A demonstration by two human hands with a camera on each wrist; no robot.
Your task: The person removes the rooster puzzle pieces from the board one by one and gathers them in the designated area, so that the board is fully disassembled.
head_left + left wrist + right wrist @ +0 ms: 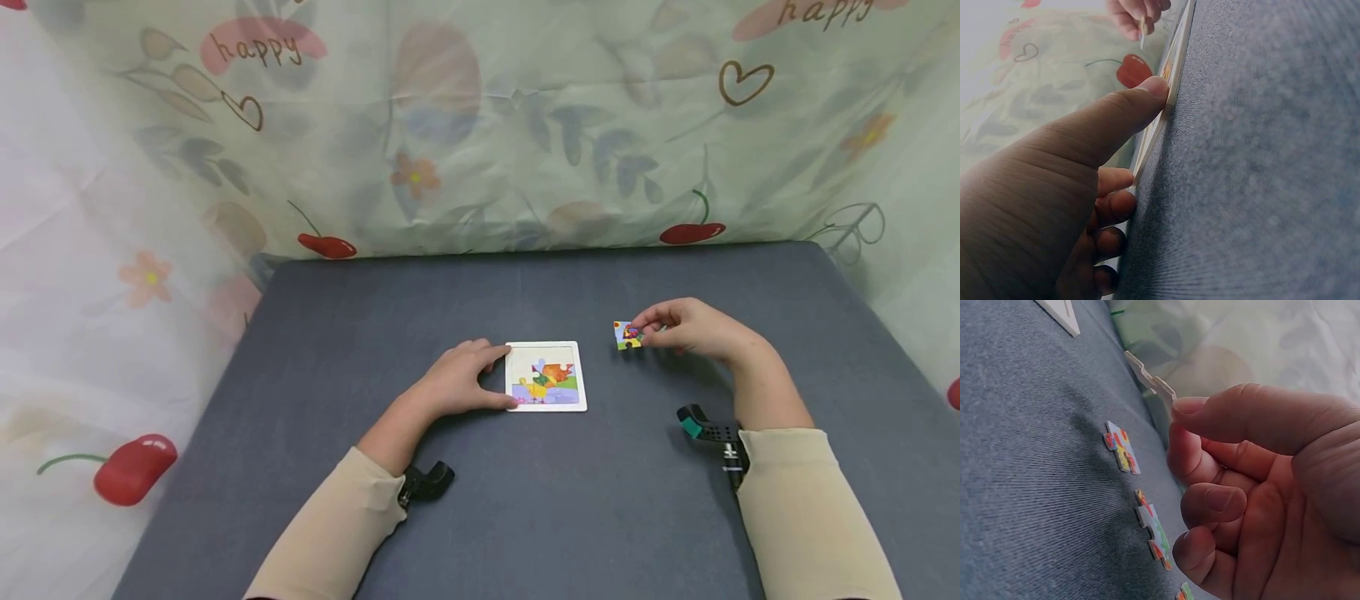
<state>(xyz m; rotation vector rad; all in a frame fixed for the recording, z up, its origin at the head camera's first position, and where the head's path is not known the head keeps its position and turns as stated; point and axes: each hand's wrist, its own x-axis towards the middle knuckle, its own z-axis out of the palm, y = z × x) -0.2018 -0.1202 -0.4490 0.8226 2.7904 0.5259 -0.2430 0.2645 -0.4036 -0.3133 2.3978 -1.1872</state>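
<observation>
A small square puzzle board [544, 408] with a white frame lies flat, part of its picture filled in with colourful pieces. At its left side is my left hand [467, 379], thumb tip resting on the near left corner and the extended index finger touching the far left one. Its remaining fingers are bent beside the frame in the left wrist view. To the right of the board, my right hand [693, 327] pinches a puzzle piece [1142, 372] between thumb and index finger, raised off the table. The piece's printed face shows in the head view.
Below the right hand, loose puzzle pieces lie on the grey table [555, 500]: one piece [1124, 449], another piece [1155, 530] and a third, partly visible piece [1185, 592]. In the head view the right hand largely covers them. A patterned curtain [495, 150] hangs behind the table.
</observation>
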